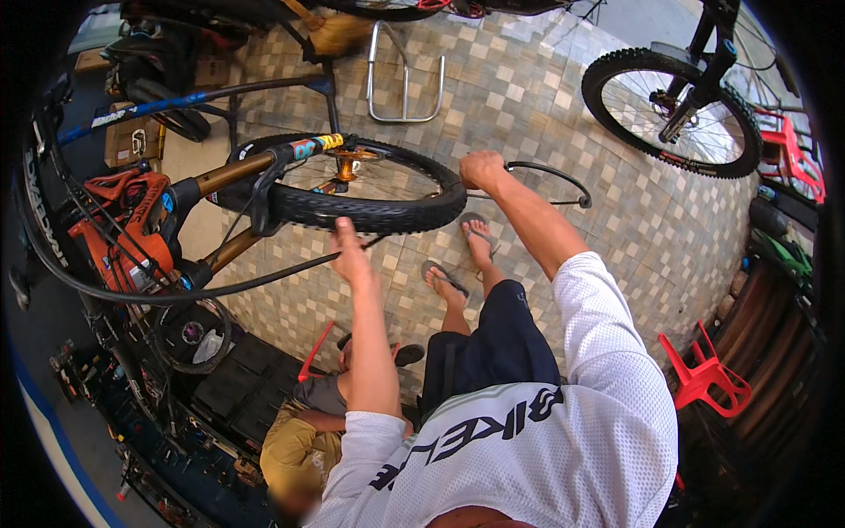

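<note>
A bicycle front wheel with a knobby black tyre [370, 214] and an orange hub [347, 165] lies in front of me, held in a brown-gold suspension fork [231, 176]. My left hand [354, 261] is at the tyre's near side, one finger stretched up against it. A long black hose [255, 287] passes at this hand, which seems closed round it; most of its fingers are hidden. At the tyre's right edge my right hand [484, 171] makes a fist. A looped stretch of black hose sticks out of it to the right. What lies inside the fist is hidden.
An orange-red bike part [128, 231] and a blue-black frame [189, 97] are at left. A metal stand [407, 114] rests on the tiled floor. Another bike wheel [672, 113] stands far right; red chairs [711, 378] are at right. A person in tan [295, 440] sits low beside tools.
</note>
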{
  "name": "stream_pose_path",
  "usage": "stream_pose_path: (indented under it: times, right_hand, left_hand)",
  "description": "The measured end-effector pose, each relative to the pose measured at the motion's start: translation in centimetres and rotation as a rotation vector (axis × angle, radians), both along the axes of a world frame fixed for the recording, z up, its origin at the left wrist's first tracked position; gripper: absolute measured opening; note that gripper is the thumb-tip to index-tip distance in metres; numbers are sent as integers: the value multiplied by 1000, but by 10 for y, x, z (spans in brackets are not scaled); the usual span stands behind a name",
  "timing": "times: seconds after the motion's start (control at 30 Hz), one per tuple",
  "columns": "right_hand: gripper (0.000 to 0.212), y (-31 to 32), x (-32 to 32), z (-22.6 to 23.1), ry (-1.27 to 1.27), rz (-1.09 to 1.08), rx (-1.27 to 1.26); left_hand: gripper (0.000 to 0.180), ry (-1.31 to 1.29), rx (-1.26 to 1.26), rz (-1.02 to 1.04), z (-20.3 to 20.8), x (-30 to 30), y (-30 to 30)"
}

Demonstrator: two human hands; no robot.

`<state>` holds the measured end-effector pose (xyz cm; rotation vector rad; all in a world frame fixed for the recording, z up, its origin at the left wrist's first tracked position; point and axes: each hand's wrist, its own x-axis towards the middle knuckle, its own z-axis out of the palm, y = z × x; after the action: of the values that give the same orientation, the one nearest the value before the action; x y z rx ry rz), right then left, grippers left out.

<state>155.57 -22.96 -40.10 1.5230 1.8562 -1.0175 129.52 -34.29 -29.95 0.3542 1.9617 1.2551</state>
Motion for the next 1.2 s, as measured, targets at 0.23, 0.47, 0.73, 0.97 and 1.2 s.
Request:
stream_pose_path:
  times: [0.23,0.47,0.73,0.97,1.2]
  right_hand:
    - [28,-2,6,-6,58,-69,22]
    - [25,-13,-1,-19,30,-18,48]
    - [24,-16,1,-29,98,-119,100]
    - [25,-16,8,-32,42,-82,108]
    - [25,-10,0,-25,-15,-70,80]
  left_hand:
    - [47,40,-28,-180,-13,37,-29]
    - [41,190,-135,29,7,-35,-4]
    - [57,102,-282,-505,1,22,-16]
    - [54,7,-99,-31,19,-21,8]
    - [53,178,-220,-132,27,-16,20]
